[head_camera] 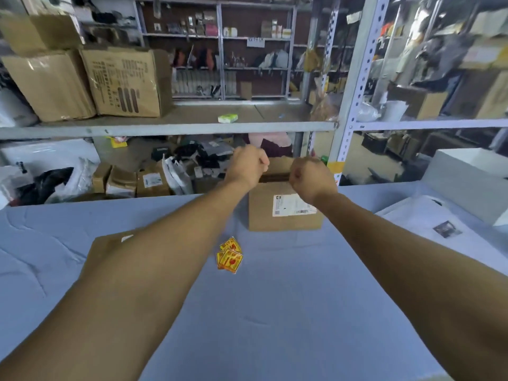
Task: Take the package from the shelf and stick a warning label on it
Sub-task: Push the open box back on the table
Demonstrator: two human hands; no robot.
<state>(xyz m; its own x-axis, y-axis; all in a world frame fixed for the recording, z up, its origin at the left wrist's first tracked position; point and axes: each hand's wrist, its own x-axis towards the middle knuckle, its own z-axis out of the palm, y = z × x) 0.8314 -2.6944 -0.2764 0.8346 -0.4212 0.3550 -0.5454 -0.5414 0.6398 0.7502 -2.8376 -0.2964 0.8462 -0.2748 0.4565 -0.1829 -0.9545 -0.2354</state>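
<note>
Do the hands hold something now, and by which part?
It cannot be told surely. Both the left hand and right hand are closed at the cardboard package's top far edge.

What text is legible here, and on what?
Nothing reads cleanly.
Shipping label on the cardboard package: print and barcode, too small to read.
Yellow-and-red warning labels on the blue table: red symbols, characters blurred.
Large carton on the upper shelf: dark printed lines, blurred.
White sign on the far shelving: blurred.
</note>
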